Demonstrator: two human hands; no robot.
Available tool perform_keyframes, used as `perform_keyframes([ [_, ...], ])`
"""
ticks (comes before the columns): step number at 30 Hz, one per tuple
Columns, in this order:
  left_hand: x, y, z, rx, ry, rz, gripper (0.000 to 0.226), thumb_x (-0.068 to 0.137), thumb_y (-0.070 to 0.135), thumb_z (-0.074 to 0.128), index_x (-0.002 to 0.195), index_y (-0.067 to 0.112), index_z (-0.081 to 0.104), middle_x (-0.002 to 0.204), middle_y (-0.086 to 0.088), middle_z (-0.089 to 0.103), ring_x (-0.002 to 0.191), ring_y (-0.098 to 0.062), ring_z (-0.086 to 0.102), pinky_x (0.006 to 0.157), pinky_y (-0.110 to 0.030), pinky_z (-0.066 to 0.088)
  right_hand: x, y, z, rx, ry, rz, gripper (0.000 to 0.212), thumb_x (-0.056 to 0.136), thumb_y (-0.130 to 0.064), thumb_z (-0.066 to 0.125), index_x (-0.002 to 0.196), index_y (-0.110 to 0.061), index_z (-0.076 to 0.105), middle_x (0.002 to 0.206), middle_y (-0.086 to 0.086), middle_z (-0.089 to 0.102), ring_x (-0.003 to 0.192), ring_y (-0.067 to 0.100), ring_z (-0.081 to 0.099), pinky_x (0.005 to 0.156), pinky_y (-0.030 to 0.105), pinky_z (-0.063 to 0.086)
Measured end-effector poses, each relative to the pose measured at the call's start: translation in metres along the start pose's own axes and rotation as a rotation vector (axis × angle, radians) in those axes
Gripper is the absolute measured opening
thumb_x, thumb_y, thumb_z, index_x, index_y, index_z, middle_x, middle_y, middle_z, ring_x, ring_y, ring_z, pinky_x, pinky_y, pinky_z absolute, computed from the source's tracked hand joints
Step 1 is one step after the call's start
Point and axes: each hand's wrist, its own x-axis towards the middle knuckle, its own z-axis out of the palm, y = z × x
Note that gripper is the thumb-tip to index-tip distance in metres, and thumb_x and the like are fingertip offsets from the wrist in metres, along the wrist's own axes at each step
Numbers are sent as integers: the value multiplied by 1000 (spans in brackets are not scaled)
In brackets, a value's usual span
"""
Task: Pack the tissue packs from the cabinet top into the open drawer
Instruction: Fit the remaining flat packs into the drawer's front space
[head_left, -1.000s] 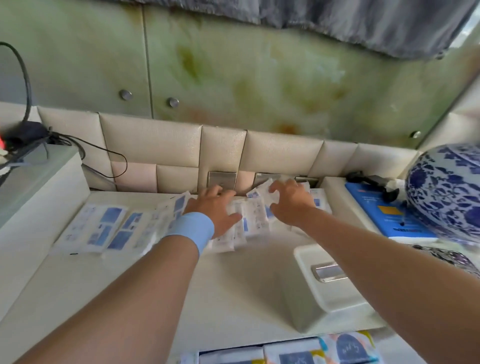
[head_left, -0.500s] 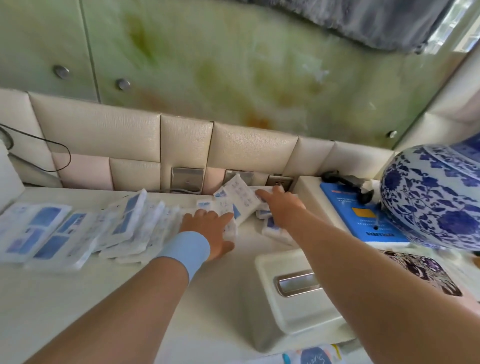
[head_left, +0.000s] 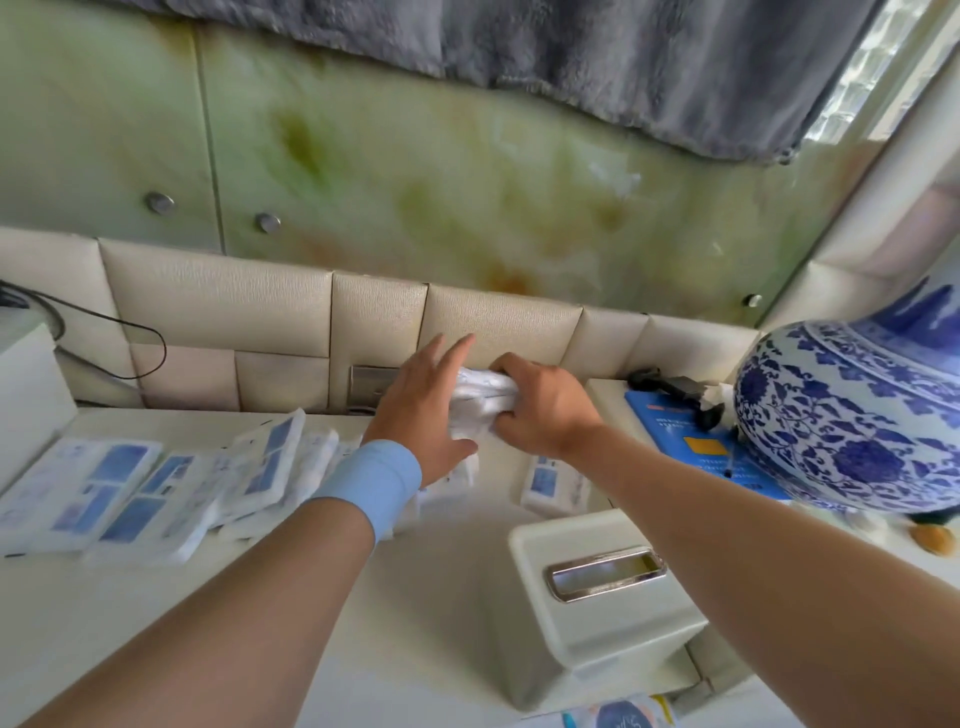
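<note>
A bunch of white-and-blue tissue packs (head_left: 480, 400) is squeezed between both hands, raised near the padded back wall. My left hand (head_left: 421, 410), with a blue wristband, presses flat on the bunch's left side, fingers spread. My right hand (head_left: 545, 405) grips the bunch from the right. More tissue packs (head_left: 156, 493) lie fanned across the white cabinet top (head_left: 156, 623) at the left. One tissue pack (head_left: 553, 483) lies under my right wrist. The drawer shows only as a sliver with a colourful packet (head_left: 618, 714) at the bottom edge.
A white tissue box (head_left: 608, 587) with a metal slot stands at front right. A large blue-and-white porcelain vase (head_left: 857, 410) sits at the right beside a blue booklet (head_left: 691, 447) and a black object (head_left: 670, 384). A black cable (head_left: 130, 343) hangs at left.
Both hands have gathered the loose middle packs into one bunch and lifted it off the cabinet top toward the back wall. The camera has shifted slightly.
</note>
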Motion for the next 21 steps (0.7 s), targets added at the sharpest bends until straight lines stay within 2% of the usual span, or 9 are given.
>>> perform_keyframes([
  [3, -1, -3, -17, -58, 69, -125, 67, 75, 25, 75, 133, 35, 44, 127, 3, 53, 114, -23, 52, 92, -34, 45, -5, -13, 12, 224, -72, 75, 52, 67, -29, 68, 117, -21, 57, 104, 0, 68, 87, 21, 64, 70, 21, 41],
  [5, -8, -10, -26, 90, 12, -163, 51, 78, 28, 72, 123, 32, 49, 115, 3, 59, 101, -24, 56, 80, -31, 45, -8, -9, 25, 330, -186, 198, 74, 68, -38, 66, 137, -22, 45, 131, 4, 53, 109, 22, 57, 88, 23, 41],
  [7, -16, -20, -31, 142, -38, -194, 48, 82, 31, 72, 123, 29, 48, 116, 2, 58, 94, -23, 53, 76, -29, 41, -6, 3, 41, 339, -272, 460, 84, 77, -41, 63, 151, -25, 27, 151, 8, 29, 130, 29, 40, 106, 37, 36],
  [10, -23, -34, -33, 143, -59, -262, 53, 84, 36, 72, 129, 27, 44, 126, 1, 56, 104, -25, 55, 80, -30, 42, -3, 28, 65, 19, -403, 866, 90, 80, -47, 57, 155, -28, 11, 159, 12, 14, 141, 39, 25, 112, 51, 32],
  [12, -26, -41, -34, 141, -61, -323, 56, 85, 39, 71, 131, 27, 42, 132, 2, 53, 112, -27, 55, 84, -31, 41, -9, 39, 77, -112, -579, 973, 100, 76, -61, 58, 155, -27, 7, 159, 19, 17, 144, 45, 20, 113, 53, 30],
  [14, -28, -46, -32, 127, -45, -383, 55, 86, 40, 70, 131, 27, 40, 133, 1, 54, 112, -28, 55, 81, -30, 39, -15, 48, 85, -116, -653, 992, 108, 72, -66, 64, 155, -27, 8, 160, 22, 11, 144, 44, 21, 113, 53, 30],
  [17, -26, -50, -30, 108, -22, -437, 56, 86, 41, 69, 132, 26, 40, 131, -2, 56, 111, -31, 56, 78, -29, 37, -9, 45, 82, -72, -595, 967, 97, 73, -51, 70, 152, -28, 19, 153, 19, 22, 137, 42, 33, 109, 50, 39],
  [19, -23, -51, -30, 77, 6, -472, 58, 86, 41, 69, 133, 26, 39, 132, -3, 55, 113, -32, 55, 79, -30, 38, -1, 38, 79, 19, -451, 972, 78, 79, -38, 63, 148, -29, 28, 144, 16, 32, 129, 40, 43, 107, 48, 42],
  [21, -22, -53, -31, 27, 71, -511, 59, 86, 41, 68, 134, 26, 38, 134, -3, 54, 115, -32, 55, 84, -34, 42, 8, 27, 75, 117, -284, 975, 73, 78, -34, 63, 145, -29, 34, 139, 15, 38, 124, 37, 47, 105, 43, 44],
])
